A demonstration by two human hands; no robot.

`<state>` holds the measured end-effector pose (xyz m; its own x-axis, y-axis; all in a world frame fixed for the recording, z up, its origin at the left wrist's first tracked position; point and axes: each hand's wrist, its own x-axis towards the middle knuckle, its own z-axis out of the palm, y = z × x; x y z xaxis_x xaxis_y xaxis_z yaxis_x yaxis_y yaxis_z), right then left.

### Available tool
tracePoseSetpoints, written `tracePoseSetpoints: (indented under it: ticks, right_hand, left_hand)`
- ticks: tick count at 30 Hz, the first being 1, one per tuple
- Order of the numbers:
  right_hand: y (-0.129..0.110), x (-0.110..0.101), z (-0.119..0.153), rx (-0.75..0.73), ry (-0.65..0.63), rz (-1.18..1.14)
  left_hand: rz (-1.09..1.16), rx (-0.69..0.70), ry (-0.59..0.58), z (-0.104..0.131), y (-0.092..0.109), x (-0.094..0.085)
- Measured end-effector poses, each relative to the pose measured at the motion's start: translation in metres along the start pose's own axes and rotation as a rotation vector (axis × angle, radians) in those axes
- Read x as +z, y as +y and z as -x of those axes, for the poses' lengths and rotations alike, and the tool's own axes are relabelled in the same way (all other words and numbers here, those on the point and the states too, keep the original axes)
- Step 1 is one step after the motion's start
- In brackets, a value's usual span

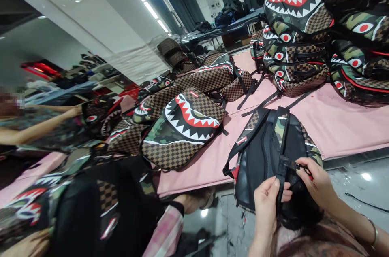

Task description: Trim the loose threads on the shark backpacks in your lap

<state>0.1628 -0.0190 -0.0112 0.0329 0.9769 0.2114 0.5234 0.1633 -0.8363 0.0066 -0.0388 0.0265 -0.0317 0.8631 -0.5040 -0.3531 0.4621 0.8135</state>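
A backpack (261, 160) rests at the pink table's front edge and against my lap, its padded black back and shoulder straps facing up. Pinched in the fingers of my left hand (269, 196) is one black shoulder strap (282, 168) of this backpack. My right hand (314, 178) is closed just to the right of the strap, around a small dark object (304, 166) with a bit of red. Its kind is too small and covered to tell. The backpack's sides carry brown check and camouflage print.
A backpack with a shark-mouth print (185, 131) lies on the pink table (349, 123). Stacked backpacks (298, 38) rise at the right. On the left, a person in a plaid sleeve (165, 232) handles a black-backed backpack (88, 204); another person's arm (45, 127) reaches toward more bags.
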Motion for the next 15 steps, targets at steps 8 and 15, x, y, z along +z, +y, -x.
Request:
tracePoseSetpoints:
  ticks: [8, 15]
  right_hand:
    - [0.0054, -0.0111, 0.0031, -0.319, -0.138, 0.147]
    - [0.0001, -0.0099, -0.0032, -0.287, -0.244, 0.089]
  left_hand:
    - [-0.042, 0.058, -0.007, 0.0009, -0.0023, 0.0016]
    - [-0.157, 0.071, -0.07, 0.0027, -0.0036, 0.0015]
